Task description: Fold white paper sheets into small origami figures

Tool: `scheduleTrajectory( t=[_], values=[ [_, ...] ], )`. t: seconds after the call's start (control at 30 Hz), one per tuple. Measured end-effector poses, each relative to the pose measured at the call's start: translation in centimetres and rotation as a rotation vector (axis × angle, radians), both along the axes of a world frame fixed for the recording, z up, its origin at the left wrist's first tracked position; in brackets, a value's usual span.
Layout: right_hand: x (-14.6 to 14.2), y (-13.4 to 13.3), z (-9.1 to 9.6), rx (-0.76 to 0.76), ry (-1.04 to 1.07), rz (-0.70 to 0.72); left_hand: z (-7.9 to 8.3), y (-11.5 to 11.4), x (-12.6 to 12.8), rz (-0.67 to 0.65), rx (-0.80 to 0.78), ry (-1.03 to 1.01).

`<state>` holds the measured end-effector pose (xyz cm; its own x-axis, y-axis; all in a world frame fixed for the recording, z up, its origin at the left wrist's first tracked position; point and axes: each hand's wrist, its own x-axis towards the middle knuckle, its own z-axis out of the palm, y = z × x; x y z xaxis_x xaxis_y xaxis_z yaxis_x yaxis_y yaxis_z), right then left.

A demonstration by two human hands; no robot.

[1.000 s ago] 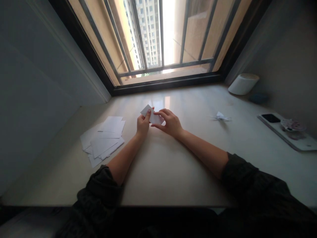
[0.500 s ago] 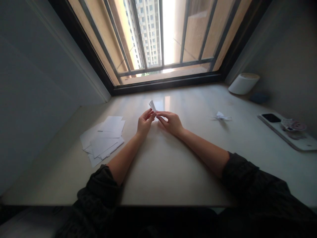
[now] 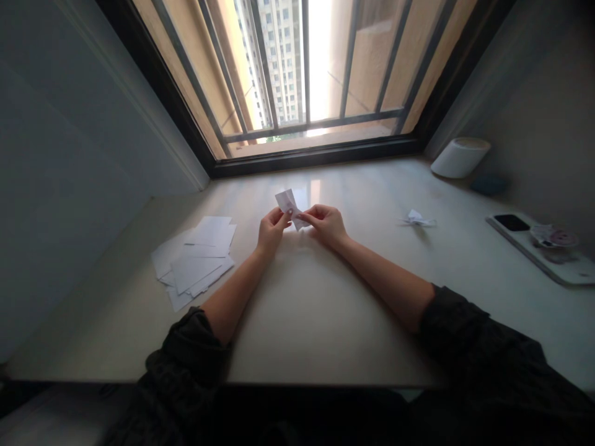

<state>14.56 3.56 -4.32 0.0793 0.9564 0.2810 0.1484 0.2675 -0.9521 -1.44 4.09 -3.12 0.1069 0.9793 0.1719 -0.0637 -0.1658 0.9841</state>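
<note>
A small folded piece of white paper [image 3: 287, 202] is held up just above the pale tabletop [image 3: 316, 310], in front of the window. My left hand [image 3: 270, 229] pinches its lower left part with thumb and fingers. From the right, my right hand [image 3: 328, 224] pinches the lower right edge, fingers curled. The two hands nearly touch under the paper. Both forearms rest on the table, with dark sleeves pushed up.
A loose pile of white sheets [image 3: 195, 263] lies to the left. A small folded paper figure [image 3: 417, 218] sits to the right. Further right lie a phone on a white tray [image 3: 539, 244], a white roll [image 3: 459, 157] and a dark object near the wall.
The paper, held flat a second ago, was turned edge-on and narrow half a second ago; now it shows a wider face again. Both hands stayed close together and shifted slightly.
</note>
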Motion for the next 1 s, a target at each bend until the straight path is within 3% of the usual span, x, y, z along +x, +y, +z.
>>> scheduleTrajectory(
  t=[0.2, 0.4, 0.73, 1.0],
  values=[
    [0.4, 0.8, -0.5, 0.018, 0.103, -0.096, -0.4, 0.9, -1.2, 0.043, -0.023, 0.089],
    [1.0, 1.1, -0.6, -0.031, 0.128, -0.137, -0.2, 1.3, -2.0, -0.058, -0.155, 0.040],
    [0.8, 1.4, -0.1, -0.156, 0.357, 0.017, 1.0, 1.5, -2.6, -0.053, -0.252, -0.071],
    [0.7, 0.7, 0.5, -0.056, 0.326, 0.122, 1.6, 0.9, -2.0, 0.038, -0.330, -0.144]
  ],
)
